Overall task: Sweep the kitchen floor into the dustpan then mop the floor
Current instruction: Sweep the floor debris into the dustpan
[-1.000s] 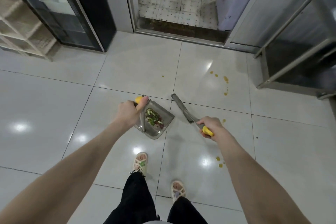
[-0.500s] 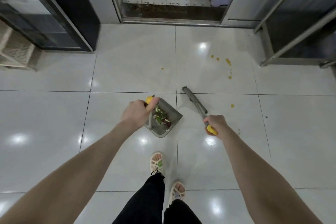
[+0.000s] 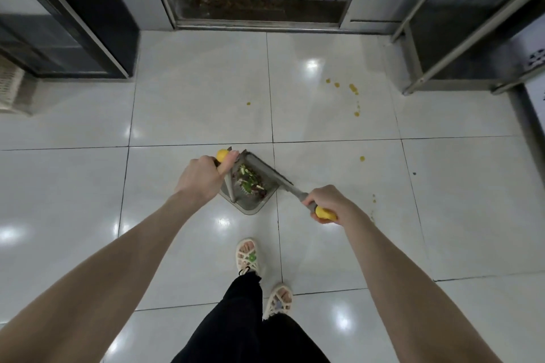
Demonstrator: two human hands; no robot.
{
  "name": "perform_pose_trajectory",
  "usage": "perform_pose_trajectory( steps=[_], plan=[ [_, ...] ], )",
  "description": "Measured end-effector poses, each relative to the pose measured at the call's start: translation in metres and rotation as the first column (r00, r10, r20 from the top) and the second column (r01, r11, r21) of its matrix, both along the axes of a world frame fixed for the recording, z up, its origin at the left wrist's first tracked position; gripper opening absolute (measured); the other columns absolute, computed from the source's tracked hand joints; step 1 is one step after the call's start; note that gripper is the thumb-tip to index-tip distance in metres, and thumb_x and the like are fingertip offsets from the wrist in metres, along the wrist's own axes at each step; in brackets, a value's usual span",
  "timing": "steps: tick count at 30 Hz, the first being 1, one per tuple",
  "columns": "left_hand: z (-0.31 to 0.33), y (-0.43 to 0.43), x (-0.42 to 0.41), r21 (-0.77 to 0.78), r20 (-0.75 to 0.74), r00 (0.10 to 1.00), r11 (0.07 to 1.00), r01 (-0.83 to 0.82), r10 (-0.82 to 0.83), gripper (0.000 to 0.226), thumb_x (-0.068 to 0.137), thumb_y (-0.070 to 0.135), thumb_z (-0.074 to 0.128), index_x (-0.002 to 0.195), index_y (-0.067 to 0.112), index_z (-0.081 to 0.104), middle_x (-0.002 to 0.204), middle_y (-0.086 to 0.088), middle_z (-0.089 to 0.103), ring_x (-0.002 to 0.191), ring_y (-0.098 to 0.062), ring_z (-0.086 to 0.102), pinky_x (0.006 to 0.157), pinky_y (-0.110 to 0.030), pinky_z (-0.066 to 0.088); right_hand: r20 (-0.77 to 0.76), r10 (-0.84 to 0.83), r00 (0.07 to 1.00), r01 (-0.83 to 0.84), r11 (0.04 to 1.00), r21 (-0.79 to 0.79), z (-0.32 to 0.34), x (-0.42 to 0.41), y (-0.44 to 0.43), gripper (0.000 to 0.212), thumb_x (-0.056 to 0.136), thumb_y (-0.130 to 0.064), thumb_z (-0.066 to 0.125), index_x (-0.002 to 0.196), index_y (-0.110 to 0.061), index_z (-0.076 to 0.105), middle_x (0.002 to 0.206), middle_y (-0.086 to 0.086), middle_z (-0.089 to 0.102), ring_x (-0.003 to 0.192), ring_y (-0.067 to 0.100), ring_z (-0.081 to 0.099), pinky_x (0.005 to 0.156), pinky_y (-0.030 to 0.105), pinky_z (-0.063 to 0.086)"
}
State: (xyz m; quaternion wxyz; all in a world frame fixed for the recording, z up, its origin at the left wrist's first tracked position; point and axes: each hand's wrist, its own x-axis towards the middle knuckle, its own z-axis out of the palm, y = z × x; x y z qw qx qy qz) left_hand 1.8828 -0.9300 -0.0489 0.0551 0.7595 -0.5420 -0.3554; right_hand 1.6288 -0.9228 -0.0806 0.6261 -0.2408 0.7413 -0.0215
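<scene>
In the head view, the yellow-tipped handle of the grey dustpan (image 3: 248,209) is gripped by the left hand (image 3: 203,177), fingers curled tightly round it. The pan is seen low over the white tiled floor (image 3: 200,103), ahead of the feet, with green and red scraps (image 3: 249,183) in it. The hand brush (image 3: 271,174) is clasped at its yellow-ended handle by the right hand (image 3: 330,203), fingers wrapped closed, its bristle head laid along the dustpan's right edge.

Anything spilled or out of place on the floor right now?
Yes: yellow drips spatter the tiles near the metal rack, one lone drip lies mid-floor, another just right of the brush. The scraps sit inside the dustpan.
</scene>
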Motion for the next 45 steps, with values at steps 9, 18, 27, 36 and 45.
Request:
perform_pose_trajectory(
  steps=[9,18,27,36,45],
  plan=[
    [0.001,0.042,-0.011,-0.031,-0.072,0.997,0.999,-0.027,0.025,0.069,0.092,0.065,0.036,0.056,0.007,0.042,0.058,-0.009,0.047,0.060,-0.024,0.045,0.057,-0.035,0.032,0.028,-0.083,0.996,0.085,0.992,-0.096,0.031,-0.020,0.039,0.011,0.084,0.003,0.055,0.074,-0.002,0.054,0.068,0.008,0.045,0.050,0.020,0.044,0.037,0.016,0.037],
    [0.021,0.098,-0.054,-0.120,-0.074,0.997,0.993,0.001,-0.010,0.070,0.092,0.065,0.035,0.068,0.002,0.054,0.061,-0.008,0.051,0.068,-0.028,0.051,0.059,-0.033,0.035,0.026,-0.154,0.988,0.156,0.973,-0.170,0.041,-0.061,0.110,0.009,0.083,0.001,0.059,0.075,-0.003,0.057,0.069,0.010,0.050,0.050,0.020,0.047,0.040,0.018,0.040],
    [0.031,0.146,-0.108,-0.193,-0.098,0.987,0.975,0.108,-0.129,0.067,0.090,0.068,0.036,0.056,0.011,0.037,0.057,-0.007,0.042,0.067,-0.032,0.047,0.059,-0.035,0.032,-0.002,-0.266,0.964,0.259,0.940,-0.221,0.059,-0.099,0.179,0.005,0.083,0.000,0.061,0.080,-0.001,0.057,0.069,0.012,0.051,0.046,0.021,0.047,0.035,0.016,0.038],
    [0.055,0.151,-0.154,-0.229,-0.108,0.913,0.904,0.362,-0.393,0.068,0.091,0.066,0.038,0.057,0.007,0.045,0.055,-0.008,0.044,0.068,-0.033,0.049,0.060,-0.034,0.034,0.003,-0.522,0.853,0.500,0.817,-0.287,0.078,-0.129,0.252,0.010,0.081,0.005,0.060,0.090,0.004,0.055,0.068,0.012,0.047,0.028,0.017,0.042,0.032,0.015,0.033],
    [0.081,0.171,-0.254,-0.325,-0.103,0.729,0.715,0.618,-0.677,0.068,0.091,0.065,0.039,0.058,0.006,0.046,0.056,-0.007,0.049,0.060,-0.026,0.049,0.056,-0.034,0.032,0.006,-0.750,0.662,0.698,0.613,-0.369,0.105,-0.178,0.348,0.006,0.081,0.005,0.057,0.081,0.002,0.053,0.067,0.012,0.046,0.033,0.019,0.045,0.035,0.016,0.030]
  ],
)
